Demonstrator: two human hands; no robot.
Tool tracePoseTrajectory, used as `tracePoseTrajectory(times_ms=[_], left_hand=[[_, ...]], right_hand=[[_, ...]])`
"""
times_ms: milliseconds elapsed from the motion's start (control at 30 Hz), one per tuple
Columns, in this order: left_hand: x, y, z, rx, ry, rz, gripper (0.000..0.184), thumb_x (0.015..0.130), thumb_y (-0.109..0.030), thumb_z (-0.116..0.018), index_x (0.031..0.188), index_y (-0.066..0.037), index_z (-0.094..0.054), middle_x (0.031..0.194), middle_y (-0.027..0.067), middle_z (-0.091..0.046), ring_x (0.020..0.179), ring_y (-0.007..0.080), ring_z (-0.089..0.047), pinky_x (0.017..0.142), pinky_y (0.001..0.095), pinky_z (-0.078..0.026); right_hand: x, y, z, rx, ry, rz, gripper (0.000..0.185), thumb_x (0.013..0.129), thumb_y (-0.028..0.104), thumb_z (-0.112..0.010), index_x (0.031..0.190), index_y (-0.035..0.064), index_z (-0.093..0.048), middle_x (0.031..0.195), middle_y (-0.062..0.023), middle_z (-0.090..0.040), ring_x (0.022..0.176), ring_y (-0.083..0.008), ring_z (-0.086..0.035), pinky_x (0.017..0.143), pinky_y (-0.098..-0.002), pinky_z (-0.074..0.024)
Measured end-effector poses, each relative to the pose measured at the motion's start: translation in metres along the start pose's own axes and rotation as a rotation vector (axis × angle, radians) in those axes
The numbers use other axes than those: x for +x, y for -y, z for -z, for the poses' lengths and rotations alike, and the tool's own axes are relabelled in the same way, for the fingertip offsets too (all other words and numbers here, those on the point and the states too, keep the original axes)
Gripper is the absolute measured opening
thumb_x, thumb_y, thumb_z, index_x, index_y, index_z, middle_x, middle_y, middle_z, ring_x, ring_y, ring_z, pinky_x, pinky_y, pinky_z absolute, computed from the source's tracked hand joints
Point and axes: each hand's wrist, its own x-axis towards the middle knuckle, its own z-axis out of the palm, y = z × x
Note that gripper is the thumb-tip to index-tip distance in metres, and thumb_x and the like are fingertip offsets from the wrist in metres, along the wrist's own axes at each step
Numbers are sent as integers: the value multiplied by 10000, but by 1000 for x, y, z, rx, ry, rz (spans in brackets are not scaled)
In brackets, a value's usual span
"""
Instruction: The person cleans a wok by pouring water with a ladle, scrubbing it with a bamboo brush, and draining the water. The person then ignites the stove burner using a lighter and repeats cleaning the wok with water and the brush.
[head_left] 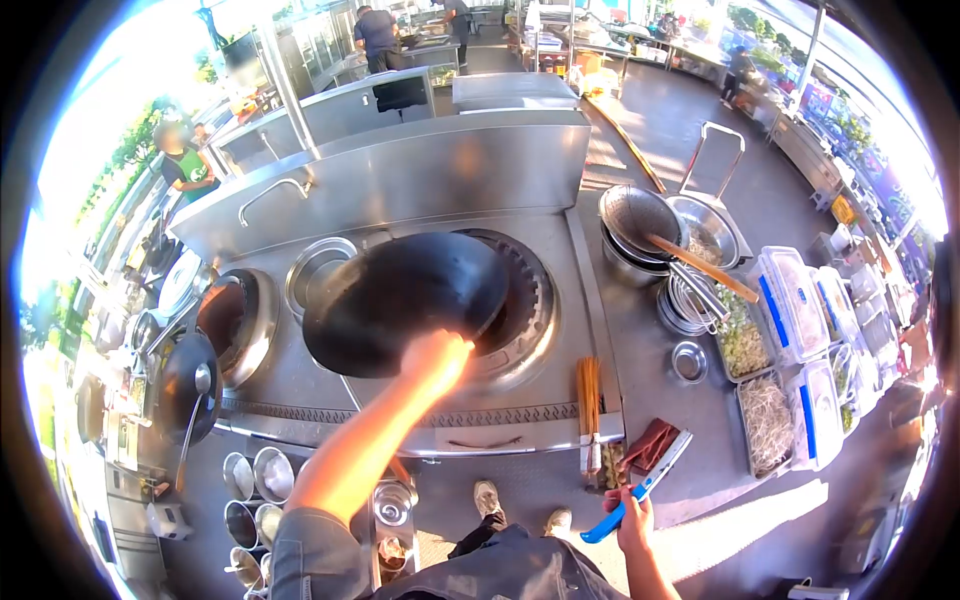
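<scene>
My left hand [437, 358] is closed on the near edge of a large black wok [400, 295], though any handle there is hidden. The wok is tilted and partly covers the round burner [535, 330] on the steel range. My right hand [632, 520], low at the right, grips a long tool with a blue handle and a silvery strip [640, 487]; its exact kind cannot be made out. Near that tool lie a dark red folded cloth [652, 448] and a bundle of thin wooden sticks [589, 410].
Left of the burner are a second wok [232, 325] and another with a ladle [188, 390]. Several seasoning pots [272, 470] stand at lower left. At right are a strainer [640, 222], food trays [768, 425] and lidded boxes [790, 300]. Other people [378, 40] stand farther off.
</scene>
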Motion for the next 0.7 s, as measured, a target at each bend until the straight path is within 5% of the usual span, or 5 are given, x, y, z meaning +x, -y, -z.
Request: tracePoseTrajectory(times_ms=[200,467,667,700], left_hand=[[-46,-83,-55,-265,-28,46,304,919,-277,-556,697,-94,-657,745,48,-631,779,194,-640,592,341,-539],[-13,-41,-121,-232,-320,-119,286,892,-262,-584,643,-122,-594,682,13,-559,732,171,-567,560,307,-514],[-6,-24,-157,-294,-333,-48,228,882,-270,-605,715,-113,-610,689,23,-552,709,182,-589,523,316,-501],[-5,-25,-167,-406,-204,0,153,849,-232,-631,815,-84,-609,782,68,-559,791,227,-590,615,380,-507]], right_hand=[[0,15,-14,27,52,28,101,974,146,-520,1023,58,-517,892,-138,-672,709,-217,-659,663,-333,-547],[-10,2,-2,46,-13,42,102,966,142,-543,1043,81,-517,878,-134,-667,675,-222,-655,613,-335,-549],[-23,2,-4,36,-65,67,107,969,150,-537,1026,62,-512,883,-150,-670,684,-221,-650,647,-339,-541],[-27,4,-4,36,-79,76,112,970,155,-538,1025,61,-511,880,-150,-670,680,-222,-647,644,-343,-539]])
